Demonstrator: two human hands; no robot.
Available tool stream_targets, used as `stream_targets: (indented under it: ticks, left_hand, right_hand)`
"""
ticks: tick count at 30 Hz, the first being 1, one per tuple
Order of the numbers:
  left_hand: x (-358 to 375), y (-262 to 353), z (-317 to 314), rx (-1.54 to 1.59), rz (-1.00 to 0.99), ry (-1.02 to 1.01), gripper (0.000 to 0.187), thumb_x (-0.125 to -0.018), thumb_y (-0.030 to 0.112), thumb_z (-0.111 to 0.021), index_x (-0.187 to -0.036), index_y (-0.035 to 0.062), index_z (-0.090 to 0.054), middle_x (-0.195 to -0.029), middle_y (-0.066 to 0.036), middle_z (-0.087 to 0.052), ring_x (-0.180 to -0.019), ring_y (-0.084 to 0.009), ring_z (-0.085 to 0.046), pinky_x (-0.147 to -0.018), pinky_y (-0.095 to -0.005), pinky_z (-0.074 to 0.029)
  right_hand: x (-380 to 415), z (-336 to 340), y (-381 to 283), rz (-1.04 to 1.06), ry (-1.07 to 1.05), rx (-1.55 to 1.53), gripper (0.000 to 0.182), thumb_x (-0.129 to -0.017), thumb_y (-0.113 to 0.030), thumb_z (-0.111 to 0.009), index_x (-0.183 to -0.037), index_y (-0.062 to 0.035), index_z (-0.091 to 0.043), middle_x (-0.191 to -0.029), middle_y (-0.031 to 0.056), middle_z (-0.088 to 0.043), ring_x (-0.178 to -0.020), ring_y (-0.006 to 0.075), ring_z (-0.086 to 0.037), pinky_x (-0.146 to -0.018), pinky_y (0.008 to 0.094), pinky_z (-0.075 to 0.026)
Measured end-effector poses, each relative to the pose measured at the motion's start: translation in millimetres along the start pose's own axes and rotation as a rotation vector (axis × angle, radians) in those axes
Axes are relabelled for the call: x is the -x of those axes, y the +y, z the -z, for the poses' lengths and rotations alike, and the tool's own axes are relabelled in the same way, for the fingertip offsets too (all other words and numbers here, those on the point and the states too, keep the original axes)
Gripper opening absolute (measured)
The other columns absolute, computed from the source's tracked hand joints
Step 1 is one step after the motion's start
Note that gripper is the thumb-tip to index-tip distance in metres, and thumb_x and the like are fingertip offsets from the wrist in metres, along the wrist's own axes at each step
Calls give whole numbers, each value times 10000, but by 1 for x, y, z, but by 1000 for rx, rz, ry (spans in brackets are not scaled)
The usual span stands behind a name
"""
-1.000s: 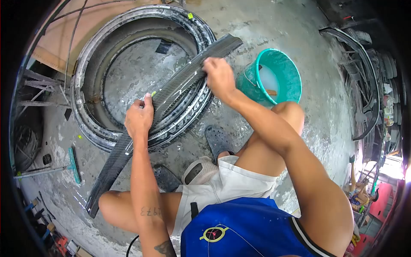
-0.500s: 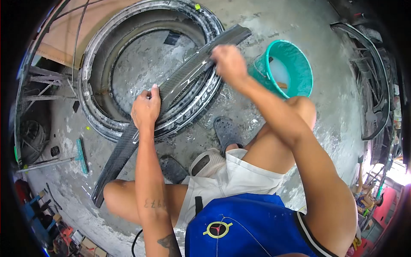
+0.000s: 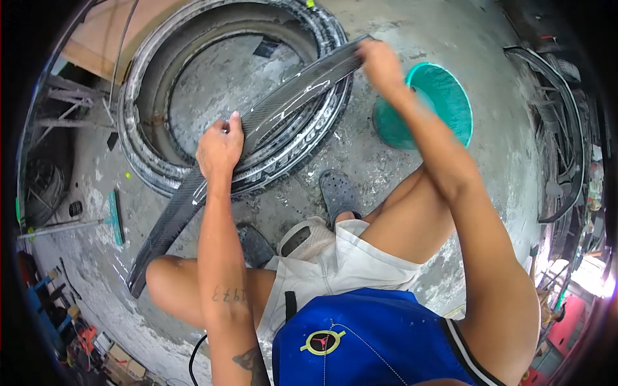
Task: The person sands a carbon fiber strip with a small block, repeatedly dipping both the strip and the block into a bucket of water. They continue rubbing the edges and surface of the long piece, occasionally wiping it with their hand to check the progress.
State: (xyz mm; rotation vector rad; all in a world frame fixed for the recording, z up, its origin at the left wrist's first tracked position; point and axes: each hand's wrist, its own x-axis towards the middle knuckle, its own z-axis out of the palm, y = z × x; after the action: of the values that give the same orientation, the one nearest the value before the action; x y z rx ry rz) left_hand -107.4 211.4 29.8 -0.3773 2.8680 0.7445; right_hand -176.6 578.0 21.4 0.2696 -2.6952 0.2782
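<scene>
A long, glossy carbon-fibre strip [image 3: 280, 109] lies slantwise over a tyre [image 3: 322, 128] that rests flat on the floor. My left hand [image 3: 220, 148] is closed around the strip near its middle, thumb on top. At the strip's upper right end is my right hand [image 3: 384, 67], its fingers curled down against the surface. Whatever those fingers hold, if anything, is hidden. The lower end of the strip reaches down beside my left knee. A green bucket [image 3: 456, 106] stands just right of the tyre, below my right hand.
A long-handled teal floor brush or squeegee [image 3: 116, 219] lies at the left. Black car parts [image 3: 573, 135] lean along the right side. Tools and boxes [image 3: 96, 347] crowd the lower left. My feet in grey clogs [image 3: 338, 193] are close to the tyre on the wet, stained floor.
My right hand has slid up and right along the strip to its far end. My left hand keeps its hold. The view has shifted slightly.
</scene>
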Motion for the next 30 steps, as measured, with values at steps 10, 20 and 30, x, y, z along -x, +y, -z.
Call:
stream_targets:
  ticks: [10,20,30]
  left_hand:
    - [1,1,1,-21,11,-6,558,-938,558,-517,-1028,60,-752,-1042,-233,-720,-1033,-409,-672,-915,-478,-504]
    - [-6,6,1,-33,41,-39,569,-948,571,-491,-1024,72,-754,-1055,-219,-722,-1055,-396,-667,-933,-465,-497]
    - [-5,-8,-8,40,-78,56,601,-923,606,-548,-1041,52,-746,-1006,-245,-720,-1015,-424,-675,-893,-470,-508]
  right_hand:
    - [24,-5,-88,284,-116,-88,231,-726,-50,-667,-952,-73,-623,-957,147,-669,-965,363,-626,-839,463,-497]
    - [59,-26,-146,178,206,-216,175,-738,-49,-654,-904,-89,-613,-894,111,-632,-886,332,-608,-742,465,-496]
    - [-24,-10,-24,-354,-121,-80,88,-838,-112,-625,-902,-102,-684,-940,138,-678,-954,369,-609,-814,478,-513]
